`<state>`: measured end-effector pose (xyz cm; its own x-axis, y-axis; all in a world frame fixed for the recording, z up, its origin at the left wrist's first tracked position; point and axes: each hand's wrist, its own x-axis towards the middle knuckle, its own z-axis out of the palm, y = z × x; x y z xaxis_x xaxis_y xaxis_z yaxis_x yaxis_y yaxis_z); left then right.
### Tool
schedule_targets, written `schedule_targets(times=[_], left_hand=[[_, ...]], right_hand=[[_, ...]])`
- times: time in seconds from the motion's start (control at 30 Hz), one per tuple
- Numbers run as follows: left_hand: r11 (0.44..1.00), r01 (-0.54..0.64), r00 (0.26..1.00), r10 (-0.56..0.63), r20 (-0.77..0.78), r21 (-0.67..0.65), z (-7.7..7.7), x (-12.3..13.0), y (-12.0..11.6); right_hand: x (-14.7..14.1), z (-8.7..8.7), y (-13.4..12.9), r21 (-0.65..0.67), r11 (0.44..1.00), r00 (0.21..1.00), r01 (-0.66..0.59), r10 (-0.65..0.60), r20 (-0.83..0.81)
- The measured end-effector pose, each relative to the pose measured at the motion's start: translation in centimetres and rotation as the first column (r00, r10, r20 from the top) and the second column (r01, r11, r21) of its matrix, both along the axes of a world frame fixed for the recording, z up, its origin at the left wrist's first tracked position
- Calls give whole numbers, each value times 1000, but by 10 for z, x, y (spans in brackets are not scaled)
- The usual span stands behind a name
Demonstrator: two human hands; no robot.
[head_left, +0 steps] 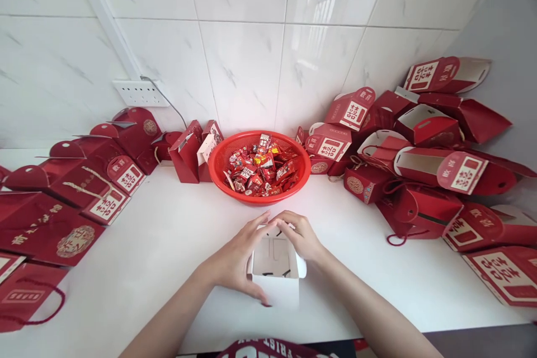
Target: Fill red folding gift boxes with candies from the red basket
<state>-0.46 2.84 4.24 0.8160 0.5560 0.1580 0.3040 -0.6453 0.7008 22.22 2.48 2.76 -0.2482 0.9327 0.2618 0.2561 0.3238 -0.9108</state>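
Note:
A small white cardboard box (282, 292) stands near the table's front edge, its inside facing up and dark marks showing within. My left hand (238, 257) grips its left side, thumb along the front face and fingers at the far edge. Over the far right corner curls my right hand (302, 235), its fingertips meeting those of the left. A white flap sticks out at the box's right side. Just beyond both hands sits a red plastic basket (218, 170) holding many wrapped candies (262, 170).
Red gift boxes (79, 235) line the left side, some with cord handles. More red boxes (423, 207) are piled on the right against the grey wall. Two red boxes (184, 156) stand left of the basket. A power strip (140, 93) is on the tiled wall.

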Motion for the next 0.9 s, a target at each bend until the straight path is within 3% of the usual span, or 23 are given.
schedule_targets(times=[0.13, 0.23, 0.3, 0.37, 0.43, 0.57, 0.67, 0.8, 0.83, 0.9], left_hand=[[999, -44, 990, 45, 136, -6, -20, 4, -2], [990, -86, 961, 111, 252, -110, -41, 12, -4], [977, -109, 938, 162, 306, -181, -49, 17, -5], [971, -124, 928, 187, 322, -206, -50, 19, -4], [971, -133, 931, 191, 312, -198, -47, 16, -2], [971, -144, 926, 200, 320, -189, -40, 4, 11], [965, -156, 911, 222, 348, -209, -44, -2, 22], [948, -39, 892, 177, 417, -317, -54, -2, 31], [939, -15, 891, 169, 422, -343, -56, -1, 32], [930, -6, 893, 170, 416, -368, -60, -1, 33]], right_hand=[[-11, -24, -1, -207, 978, 922, -9, -72, -381], [-19, -35, -1, -355, 932, 896, 65, -212, -390], [-22, -38, 0, -379, 917, 908, 128, -262, -328], [-23, -38, 1, -292, 937, 928, 192, -270, -256], [-20, -38, 3, -104, 959, 947, 264, -278, -159], [-2, -28, 11, 196, 909, 930, 367, -365, -48], [21, -11, 23, 316, 858, 911, 405, -408, -59], [46, 24, 54, 460, 796, 892, 393, -451, 19], [49, 32, 65, 473, 801, 881, 367, -463, 100], [51, 44, 89, 406, 871, 831, 277, -429, 354]])
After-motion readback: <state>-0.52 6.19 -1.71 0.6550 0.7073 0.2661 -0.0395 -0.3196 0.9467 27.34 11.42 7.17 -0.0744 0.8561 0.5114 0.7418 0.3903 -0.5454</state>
